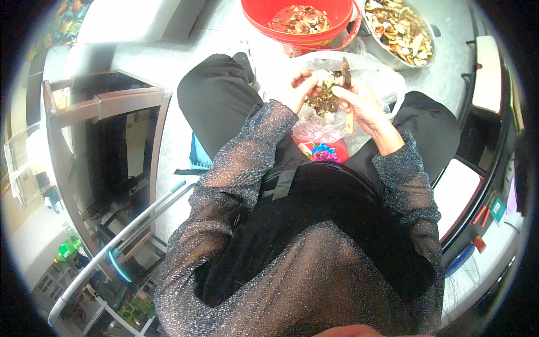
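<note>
Over the lap, the left hand (295, 87) pinches a pale piece (324, 76) while the right hand (359, 104) grips a knife (347, 84) above a clear plastic bag (382, 76) (dark scraps inside); red bucket (297, 25) and metal bowl (401, 28) beyond hold peelings

Red bucket (303, 25) cut off at top edge (contents blurred).
</note>
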The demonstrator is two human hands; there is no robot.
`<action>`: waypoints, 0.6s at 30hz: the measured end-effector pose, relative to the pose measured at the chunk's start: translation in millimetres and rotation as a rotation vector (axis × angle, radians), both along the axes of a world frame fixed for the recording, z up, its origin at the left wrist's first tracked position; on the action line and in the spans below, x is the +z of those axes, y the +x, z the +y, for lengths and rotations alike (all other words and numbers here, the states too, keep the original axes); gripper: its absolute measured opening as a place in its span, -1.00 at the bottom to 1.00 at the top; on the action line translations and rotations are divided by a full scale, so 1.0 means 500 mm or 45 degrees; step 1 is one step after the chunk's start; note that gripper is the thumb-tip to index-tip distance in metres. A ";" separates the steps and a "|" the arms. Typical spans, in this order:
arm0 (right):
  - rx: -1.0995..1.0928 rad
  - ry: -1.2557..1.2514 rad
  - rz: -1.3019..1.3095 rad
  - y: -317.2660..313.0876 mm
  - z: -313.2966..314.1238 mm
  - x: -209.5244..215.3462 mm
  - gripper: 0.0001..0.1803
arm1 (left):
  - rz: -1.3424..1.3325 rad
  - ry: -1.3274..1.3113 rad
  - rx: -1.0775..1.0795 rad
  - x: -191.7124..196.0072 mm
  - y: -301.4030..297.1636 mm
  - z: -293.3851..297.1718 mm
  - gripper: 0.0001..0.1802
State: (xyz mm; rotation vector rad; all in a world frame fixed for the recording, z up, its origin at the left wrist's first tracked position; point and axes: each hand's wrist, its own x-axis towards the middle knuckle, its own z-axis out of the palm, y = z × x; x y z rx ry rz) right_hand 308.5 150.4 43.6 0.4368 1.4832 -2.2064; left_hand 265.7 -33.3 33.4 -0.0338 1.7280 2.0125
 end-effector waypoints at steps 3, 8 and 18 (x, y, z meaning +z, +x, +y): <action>-0.095 0.448 0.358 0.007 -0.006 0.008 -0.87 | 0.089 -0.002 0.024 -0.012 -0.005 -0.001 -0.77; -0.100 1.168 0.980 0.006 0.009 0.028 -0.79 | -0.028 -0.186 -0.014 -0.034 -0.008 -0.021 -0.77; 0.038 1.601 1.534 0.007 0.017 0.034 -0.65 | -0.663 0.512 -0.087 -0.023 0.004 -0.007 -0.62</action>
